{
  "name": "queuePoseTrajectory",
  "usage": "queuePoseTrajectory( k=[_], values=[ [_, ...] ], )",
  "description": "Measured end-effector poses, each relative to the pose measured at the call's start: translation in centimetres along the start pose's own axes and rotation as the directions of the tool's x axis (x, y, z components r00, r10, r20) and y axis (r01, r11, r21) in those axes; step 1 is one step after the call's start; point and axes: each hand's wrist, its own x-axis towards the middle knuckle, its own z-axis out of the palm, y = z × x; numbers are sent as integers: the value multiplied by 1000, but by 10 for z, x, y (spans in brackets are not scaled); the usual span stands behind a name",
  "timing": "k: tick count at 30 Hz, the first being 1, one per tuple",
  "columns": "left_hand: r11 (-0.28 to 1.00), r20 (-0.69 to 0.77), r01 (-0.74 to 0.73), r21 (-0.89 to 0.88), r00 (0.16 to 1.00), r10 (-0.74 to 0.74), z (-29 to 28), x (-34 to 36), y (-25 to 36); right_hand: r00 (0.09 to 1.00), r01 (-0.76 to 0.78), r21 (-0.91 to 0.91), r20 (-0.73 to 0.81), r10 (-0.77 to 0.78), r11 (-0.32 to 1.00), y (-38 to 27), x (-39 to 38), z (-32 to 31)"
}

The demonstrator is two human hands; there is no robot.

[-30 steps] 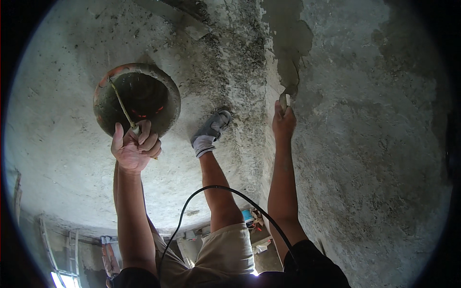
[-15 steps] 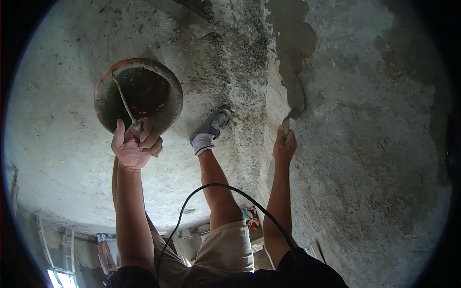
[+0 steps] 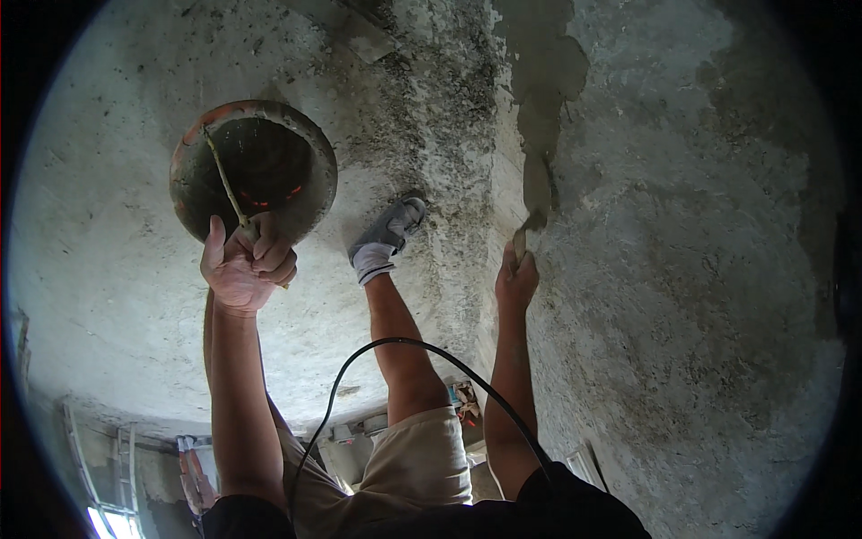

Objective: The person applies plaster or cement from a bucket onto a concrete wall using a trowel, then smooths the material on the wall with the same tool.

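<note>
My left hand (image 3: 250, 269) is closed round the rope handle (image 3: 224, 178) of a round, mortar-smeared bucket (image 3: 325, 153). The rope runs from the bucket's far rim into my fingers; the dark inside shows a few orange specks. At the wall on the right, my right hand (image 3: 516, 280) grips a trowel (image 3: 535, 220) by its handle. Its blade, coated in grey mortar, lies against the lower end of a strip of wet mortar (image 3: 539, 67) along the wall's corner edge.
A rough grey wall (image 3: 682, 269) fills the right side. Dark crumbs of debris (image 3: 449, 144) line the floor at its foot. My shoe (image 3: 391, 229) stands between bucket and wall. A black cable (image 3: 404, 340) arcs across my front. A ladder (image 3: 126, 467) is at lower left.
My right hand and the trowel have shifted a little to the left and slightly toward me along the wall. The bucket and my left hand appear slightly farther up and left.
</note>
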Motion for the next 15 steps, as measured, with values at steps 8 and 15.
queuePoseTrajectory(
  k=[8,15],
  values=[
    [1000,-55,-8,10,998,8,8,-1,3,997,53,-53,-60,-56,997,9,12,-2],
    [1000,-91,-10,12,996,11,5,-6,7,994,45,14,-96,-44,999,12,-17,-1]
  ],
)
